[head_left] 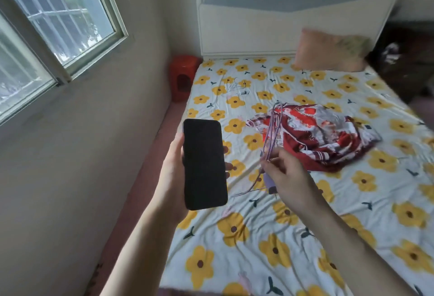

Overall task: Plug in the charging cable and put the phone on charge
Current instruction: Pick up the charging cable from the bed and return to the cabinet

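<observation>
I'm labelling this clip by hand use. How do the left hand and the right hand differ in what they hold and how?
The left hand wraps round a dark-screened phone, held upright and flat to the camera; the right hand pinches a bunched purple cable with its purple plug underneath. The left hand is beside the bed's edge, the right over the flowered sheet. Both are raised, neither resting.

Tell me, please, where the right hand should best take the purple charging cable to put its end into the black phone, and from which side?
Probably near its loose end. The thin purple charging cable hangs in long loops from the right hand, so the plug tip is unclear. Slide the fingers to the connector, pinch its flat sides, and approach the black phone, held upright in the left hand, from its lower edge.
</observation>
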`<move>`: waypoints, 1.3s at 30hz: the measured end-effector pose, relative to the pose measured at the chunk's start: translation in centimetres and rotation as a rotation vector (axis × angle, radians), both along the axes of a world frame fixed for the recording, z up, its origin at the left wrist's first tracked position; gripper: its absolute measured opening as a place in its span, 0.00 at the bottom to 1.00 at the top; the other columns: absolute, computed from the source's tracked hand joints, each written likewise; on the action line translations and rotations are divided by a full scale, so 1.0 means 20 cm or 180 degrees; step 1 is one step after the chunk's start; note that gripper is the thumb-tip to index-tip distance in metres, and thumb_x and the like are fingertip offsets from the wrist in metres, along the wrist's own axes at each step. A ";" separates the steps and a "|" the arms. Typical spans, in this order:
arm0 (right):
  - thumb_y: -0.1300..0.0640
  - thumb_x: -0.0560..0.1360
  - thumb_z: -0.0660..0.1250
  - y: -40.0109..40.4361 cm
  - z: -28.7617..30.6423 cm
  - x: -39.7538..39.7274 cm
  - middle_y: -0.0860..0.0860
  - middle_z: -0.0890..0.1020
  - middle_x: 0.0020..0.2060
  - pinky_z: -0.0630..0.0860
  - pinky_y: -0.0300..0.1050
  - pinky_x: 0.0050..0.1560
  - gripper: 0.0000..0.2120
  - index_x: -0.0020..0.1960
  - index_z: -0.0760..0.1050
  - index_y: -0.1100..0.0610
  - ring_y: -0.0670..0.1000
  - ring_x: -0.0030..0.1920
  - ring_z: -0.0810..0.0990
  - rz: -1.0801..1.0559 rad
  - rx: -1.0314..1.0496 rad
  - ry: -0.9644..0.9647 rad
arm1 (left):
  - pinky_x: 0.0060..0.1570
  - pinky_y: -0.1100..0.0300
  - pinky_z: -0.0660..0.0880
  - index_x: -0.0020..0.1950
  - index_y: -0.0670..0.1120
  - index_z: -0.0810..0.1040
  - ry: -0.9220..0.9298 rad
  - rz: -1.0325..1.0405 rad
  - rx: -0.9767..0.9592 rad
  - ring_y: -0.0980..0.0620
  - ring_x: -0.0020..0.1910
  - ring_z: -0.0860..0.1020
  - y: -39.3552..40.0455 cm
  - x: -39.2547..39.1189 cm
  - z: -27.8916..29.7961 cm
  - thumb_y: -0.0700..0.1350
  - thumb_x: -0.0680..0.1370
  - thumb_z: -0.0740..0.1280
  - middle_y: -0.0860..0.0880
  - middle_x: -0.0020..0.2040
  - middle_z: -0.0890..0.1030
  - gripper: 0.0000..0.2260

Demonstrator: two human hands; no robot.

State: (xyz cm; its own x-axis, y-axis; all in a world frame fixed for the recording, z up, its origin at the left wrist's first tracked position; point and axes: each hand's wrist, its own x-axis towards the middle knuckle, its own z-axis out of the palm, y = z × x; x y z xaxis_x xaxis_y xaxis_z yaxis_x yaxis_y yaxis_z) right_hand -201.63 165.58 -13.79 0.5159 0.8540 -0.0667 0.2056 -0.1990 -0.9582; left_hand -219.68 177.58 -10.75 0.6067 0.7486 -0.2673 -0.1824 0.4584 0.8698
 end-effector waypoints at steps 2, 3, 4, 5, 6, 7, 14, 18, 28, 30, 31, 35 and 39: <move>0.52 0.82 0.63 -0.18 0.01 -0.07 0.52 0.81 0.39 0.75 0.47 0.34 0.06 0.50 0.75 0.51 0.48 0.32 0.74 -0.0081 0.0003 -0.0205 | 0.46 0.45 0.82 0.62 0.44 0.82 -0.0042 -0.0094 0.0017 0.38 0.43 0.84 -0.14 -0.03 0.00 0.65 0.78 0.59 0.37 0.57 0.84 0.28; 0.52 0.82 0.63 -0.27 0.02 -0.10 0.49 0.80 0.36 0.72 0.41 0.31 0.05 0.49 0.75 0.51 0.44 0.29 0.72 -0.0169 0.0055 -0.0278 | 0.45 0.46 0.82 0.61 0.44 0.83 -0.0057 -0.0139 0.0040 0.38 0.43 0.84 -0.21 -0.04 0.01 0.65 0.78 0.59 0.37 0.57 0.84 0.28; 0.52 0.82 0.64 -0.35 0.02 -0.13 0.46 0.79 0.33 0.69 0.36 0.28 0.05 0.48 0.76 0.51 0.42 0.27 0.71 -0.0289 0.0113 -0.0327 | 0.44 0.47 0.82 0.60 0.44 0.83 -0.0064 -0.0196 0.0065 0.38 0.42 0.84 -0.27 -0.04 0.01 0.65 0.78 0.59 0.38 0.56 0.85 0.28; 0.52 0.81 0.65 -0.44 0.02 -0.16 0.45 0.78 0.31 0.67 0.34 0.27 0.06 0.47 0.76 0.51 0.42 0.26 0.69 -0.0428 0.0162 -0.0360 | 0.44 0.47 0.82 0.59 0.45 0.84 -0.0066 -0.0271 0.0090 0.39 0.42 0.84 -0.34 -0.04 0.01 0.65 0.78 0.58 0.38 0.55 0.85 0.28; 0.52 0.81 0.65 -0.51 0.02 -0.19 0.47 0.77 0.31 0.65 0.34 0.27 0.06 0.46 0.76 0.50 0.42 0.25 0.68 -0.0569 0.0202 -0.0376 | 0.46 0.46 0.82 0.59 0.45 0.84 -0.0062 -0.0354 0.0107 0.39 0.42 0.84 -0.40 -0.03 0.02 0.65 0.78 0.57 0.39 0.55 0.85 0.28; 0.52 0.80 0.66 -0.58 0.03 -0.20 0.49 0.77 0.31 0.65 0.35 0.27 0.06 0.45 0.76 0.50 0.43 0.26 0.68 -0.0693 0.0225 -0.0390 | 0.47 0.45 0.81 0.58 0.46 0.85 -0.0057 -0.0437 0.0111 0.39 0.42 0.84 -0.46 -0.03 0.02 0.65 0.79 0.56 0.39 0.55 0.85 0.28; 0.51 0.79 0.67 -0.97 0.08 -0.19 0.45 0.78 0.30 0.67 0.33 0.27 0.05 0.45 0.77 0.47 0.41 0.26 0.72 -0.1080 0.0281 -0.0457 | 0.47 0.46 0.81 0.54 0.48 0.86 -0.0007 -0.0932 0.0149 0.41 0.41 0.85 -0.81 0.07 0.06 0.67 0.79 0.54 0.40 0.51 0.87 0.30; 0.51 0.78 0.67 -1.24 0.14 -0.12 0.45 0.80 0.33 0.70 0.31 0.30 0.03 0.45 0.77 0.47 0.41 0.31 0.75 -0.1258 0.0371 -0.0617 | 0.50 0.43 0.80 0.55 0.48 0.86 -0.0011 -0.1280 0.0127 0.40 0.42 0.85 -1.02 0.18 0.06 0.68 0.78 0.56 0.40 0.50 0.87 0.29; 0.48 0.75 0.66 -2.15 0.17 0.24 0.41 0.75 0.30 0.67 0.27 0.33 0.06 0.41 0.76 0.47 0.40 0.31 0.71 -0.2038 0.0587 -0.0580 | 0.45 0.48 0.83 0.56 0.46 0.86 -0.0077 -0.2416 0.0177 0.43 0.43 0.86 -1.73 0.86 0.13 0.67 0.77 0.57 0.42 0.52 0.87 0.29; 0.50 0.76 0.66 -2.37 0.18 0.36 0.40 0.73 0.27 0.65 0.27 0.31 0.07 0.40 0.75 0.48 0.41 0.29 0.69 -0.2167 0.0621 -0.0524 | 0.46 0.47 0.82 0.58 0.46 0.85 -0.0108 -0.2540 0.0146 0.43 0.43 0.85 -1.93 1.03 0.15 0.68 0.78 0.57 0.42 0.53 0.86 0.30; 0.51 0.77 0.66 -2.49 0.19 0.42 0.40 0.71 0.26 0.64 0.27 0.29 0.07 0.40 0.75 0.49 0.41 0.27 0.68 -0.2203 0.0627 -0.0527 | 0.46 0.47 0.82 0.58 0.46 0.85 -0.0116 -0.2603 0.0127 0.43 0.43 0.85 -2.03 1.12 0.15 0.68 0.78 0.58 0.42 0.52 0.86 0.30; 0.52 0.75 0.67 -2.94 0.23 0.69 0.39 0.72 0.25 0.63 0.29 0.29 0.05 0.41 0.75 0.51 0.41 0.26 0.68 -0.2490 0.0492 -0.0810 | 0.41 0.49 0.82 0.57 0.45 0.85 -0.0314 -0.2833 -0.0124 0.44 0.40 0.85 -2.43 1.48 0.15 0.65 0.78 0.59 0.43 0.48 0.86 0.27; 0.51 0.76 0.68 -3.32 0.28 0.94 0.43 0.74 0.29 0.65 0.36 0.33 0.05 0.44 0.78 0.51 0.42 0.30 0.69 -0.2768 0.0376 -0.0938 | 0.43 0.50 0.80 0.53 0.45 0.85 -0.0505 -0.3126 -0.0239 0.45 0.38 0.84 -2.81 1.79 0.19 0.64 0.79 0.59 0.45 0.45 0.85 0.25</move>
